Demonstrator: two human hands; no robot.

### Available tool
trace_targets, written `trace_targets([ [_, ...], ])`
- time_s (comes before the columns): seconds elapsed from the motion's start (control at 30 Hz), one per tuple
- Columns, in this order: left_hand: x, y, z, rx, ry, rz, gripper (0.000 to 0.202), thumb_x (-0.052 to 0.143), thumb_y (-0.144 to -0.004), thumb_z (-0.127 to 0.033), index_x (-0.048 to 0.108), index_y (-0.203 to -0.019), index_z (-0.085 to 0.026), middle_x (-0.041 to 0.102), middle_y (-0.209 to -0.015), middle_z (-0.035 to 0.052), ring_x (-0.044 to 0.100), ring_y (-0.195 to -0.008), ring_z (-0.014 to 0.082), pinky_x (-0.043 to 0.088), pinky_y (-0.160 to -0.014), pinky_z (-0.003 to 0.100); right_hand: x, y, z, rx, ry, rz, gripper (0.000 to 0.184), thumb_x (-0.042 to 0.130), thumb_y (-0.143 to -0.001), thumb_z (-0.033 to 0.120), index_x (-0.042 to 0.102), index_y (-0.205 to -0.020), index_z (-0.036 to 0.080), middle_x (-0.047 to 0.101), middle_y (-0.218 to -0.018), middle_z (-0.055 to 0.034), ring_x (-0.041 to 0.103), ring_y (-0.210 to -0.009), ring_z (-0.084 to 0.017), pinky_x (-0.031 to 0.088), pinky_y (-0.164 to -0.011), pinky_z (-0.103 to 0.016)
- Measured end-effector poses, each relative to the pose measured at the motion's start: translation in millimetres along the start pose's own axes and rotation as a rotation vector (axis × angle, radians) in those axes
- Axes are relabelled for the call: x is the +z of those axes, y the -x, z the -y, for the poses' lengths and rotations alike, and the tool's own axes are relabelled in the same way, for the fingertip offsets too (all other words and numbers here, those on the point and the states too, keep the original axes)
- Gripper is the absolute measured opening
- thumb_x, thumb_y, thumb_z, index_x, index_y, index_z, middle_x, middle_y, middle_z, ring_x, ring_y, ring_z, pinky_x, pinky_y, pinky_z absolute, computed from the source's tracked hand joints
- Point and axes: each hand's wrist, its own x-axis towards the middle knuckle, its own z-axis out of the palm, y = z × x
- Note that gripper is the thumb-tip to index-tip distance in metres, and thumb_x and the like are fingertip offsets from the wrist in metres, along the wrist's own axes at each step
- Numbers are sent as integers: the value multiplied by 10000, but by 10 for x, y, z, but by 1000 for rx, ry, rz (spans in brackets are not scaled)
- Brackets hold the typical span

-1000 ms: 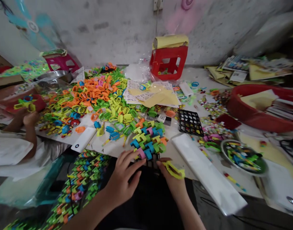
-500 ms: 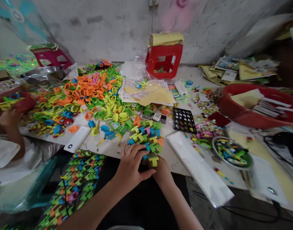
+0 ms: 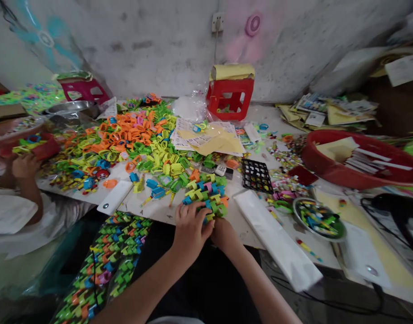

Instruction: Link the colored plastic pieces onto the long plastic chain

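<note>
A bundle of plastic toy watches [image 3: 206, 192] in blue, yellow, green and orange lies in rows at the table's near edge. My left hand [image 3: 190, 230] is curled over its near left side, with thumb and fingers closed on the closest watches. At the near right end is my right hand [image 3: 224, 233], closed, its fingers mostly hidden behind the bundle and my left thumb. What it grips does not show. Loose blue toy watches [image 3: 155, 189] lie just left of the bundle. Packed rows of similar watches [image 3: 105, 256] in clear plastic hang below the edge on my left.
A large heap of loose toy watches [image 3: 135, 130] covers the table's left and middle. Right of my hands lie a flat white packet [image 3: 277, 240], a black grid tray [image 3: 257, 175] and a bowl of small pieces [image 3: 296, 207]. Another person's hand [image 3: 26, 166] is at far left.
My left thumb has drawn in from pointing right to rest against the bundle's near end. The yellow watch there is now mostly covered. The camera view has shifted a little.
</note>
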Motion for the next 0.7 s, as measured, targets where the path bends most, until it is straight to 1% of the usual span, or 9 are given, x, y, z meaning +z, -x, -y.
trace_targets([
  [0.1,53,-7,-71,-59,-52,-16,141,612,-853,-306,618,-976,-239,598,-1136,84,519,-944,284,394,-863,534,-3,16,-31,-21,6,-7,251,480,-782,89,715,-838,157,737,-779,-115,699,-722,-213,474,-610,-244],
  [0.17,63,-11,-89,-79,-56,-17,162,617,-852,-324,609,-985,-233,596,-1131,91,516,-948,292,400,-842,531,-2,54,-42,-33,5,-24,274,443,-800,99,704,-861,151,732,-775,-116,697,-726,-215,481,-612,-252],
  [0.23,49,-10,-78,-85,-36,-10,210,624,-850,-356,593,-1013,-227,598,-1132,89,518,-966,293,397,-857,535,3,109,-52,-59,-12,-68,297,400,-823,124,688,-894,145,726,-791,-121,694,-746,-221,495,-631,-269],
  [0.4,-10,22,-33,-78,31,20,293,635,-846,-380,564,-1090,-234,594,-1176,85,527,-1032,289,384,-914,543,52,229,-79,-159,-35,-281,298,358,-862,224,647,-900,163,694,-747,-104,674,-730,-226,506,-623,-299],
  [0.53,-91,69,-49,-22,113,72,308,651,-836,-311,559,-1122,-245,591,-1199,73,532,-1086,276,337,-993,555,118,249,-66,-150,6,-303,275,374,-852,246,629,-902,156,693,-756,-106,667,-711,-229,494,-588,-296],
  [0.6,-176,60,44,8,169,79,301,632,-847,-302,562,-1138,-267,582,-1221,65,527,-1125,260,311,-1039,542,143,237,-57,-130,-18,-312,272,386,-861,274,628,-879,150,696,-757,-115,669,-711,-238,502,-602,-309],
  [0.63,-234,35,149,4,186,61,286,613,-859,-307,567,-1140,-276,573,-1237,64,520,-1150,252,314,-1050,523,153,229,-54,-113,-30,-320,280,391,-872,294,629,-862,149,694,-749,-120,671,-710,-244,505,-611,-317],
  [0.67,-299,-7,302,-17,187,25,264,588,-874,-314,574,-1135,-279,568,-1246,65,513,-1168,245,328,-1050,499,161,222,-52,-95,-36,-328,296,392,-884,317,632,-846,148,691,-736,-124,672,-705,-249,507,-614,-323],
  [0.7,-372,-67,502,-63,166,-17,246,560,-889,-319,580,-1129,-272,561,-1259,71,502,-1189,242,357,-1033,467,167,215,-51,-80,-36,-339,318,388,-896,338,635,-833,149,687,-721,-126,673,-696,-255,508,-610,-330],
])
